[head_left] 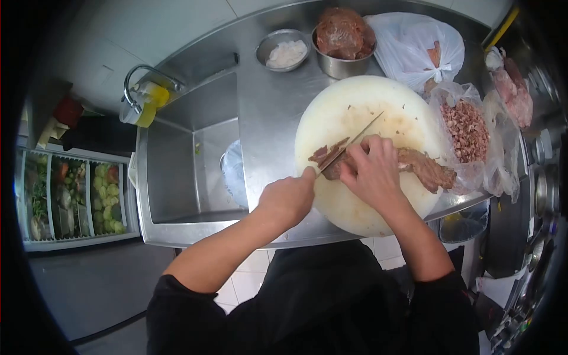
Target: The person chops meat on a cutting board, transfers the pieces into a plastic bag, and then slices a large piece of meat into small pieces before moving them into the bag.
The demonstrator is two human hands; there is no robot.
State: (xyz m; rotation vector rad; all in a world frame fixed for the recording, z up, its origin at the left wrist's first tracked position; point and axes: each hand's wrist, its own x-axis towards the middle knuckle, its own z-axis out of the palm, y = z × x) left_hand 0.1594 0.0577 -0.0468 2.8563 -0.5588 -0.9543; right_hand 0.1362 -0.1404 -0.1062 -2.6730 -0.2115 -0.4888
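Observation:
A round white cutting board [355,100] lies on the steel counter [269,118]. On it rests a long slab of brown cooked meat [429,170], with cut slices [324,155] at its left end. My left hand [288,199] grips the handle of a knife [355,139]; the blade angles up and to the right across the meat's cut end. My right hand [371,171] presses down on the meat just right of the blade, fingers curled.
A sink [189,160] lies left of the board. Behind the board stand a bowl of white pieces [285,52], a metal pot of meat [343,35] and a white plastic bag [414,44]. A clear bag of chopped meat [467,130] sits right.

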